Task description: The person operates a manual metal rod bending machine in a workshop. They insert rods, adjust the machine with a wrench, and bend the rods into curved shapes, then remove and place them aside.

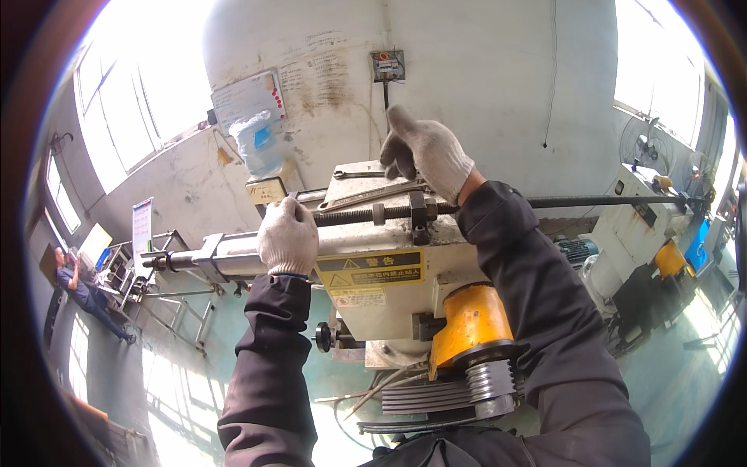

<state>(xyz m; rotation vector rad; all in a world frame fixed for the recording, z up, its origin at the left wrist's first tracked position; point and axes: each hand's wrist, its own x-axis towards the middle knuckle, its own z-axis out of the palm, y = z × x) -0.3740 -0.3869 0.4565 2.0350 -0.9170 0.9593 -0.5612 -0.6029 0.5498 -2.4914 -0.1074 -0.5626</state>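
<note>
Both of my hands wear pale knit work gloves. My left hand (pixel 288 237) is closed around the left part of a black threaded rod (pixel 344 218) that lies along the top of a cream machine (pixel 354 315). A nut (pixel 379 214) sits on the rod, and a dark block (pixel 420 218) stands farther right along it. My right hand (pixel 428 152) is raised above the rod, its fingers loosely bent and apart with nothing seen between them. Below it, a long combination wrench (pixel 373 194) and a smaller wrench (pixel 358 175) rest on the machine's top.
An orange housing (pixel 475 319) with a ribbed metal cylinder (pixel 492 385) juts toward me. A long dark bar (pixel 607 201) runs right to another machine (pixel 642 206). A plastic-wrapped water bottle (pixel 258 148) stands beyond the machine. Far left, a person (pixel 78 288) is near metal frames (pixel 175 300).
</note>
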